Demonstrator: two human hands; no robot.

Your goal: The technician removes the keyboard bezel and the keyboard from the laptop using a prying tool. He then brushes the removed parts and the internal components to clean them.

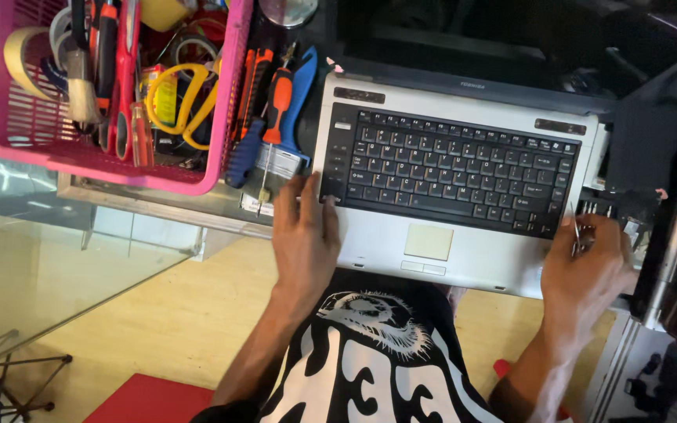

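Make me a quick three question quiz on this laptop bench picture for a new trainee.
1. True or false: the left hand rests on the left edge of the silver laptop.
2. What colour is the basket holding the yellow scissors?
A. Blue
B. Pink
C. Green
3. What kind of thing does the right hand pinch at the laptop's right edge?

Key
1. True.
2. B.
3. A thin metal tool; its exact type is too small to tell.

Laptop screen (472,39) cut off; thin tool (576,229) in right hand (585,270) unclear.
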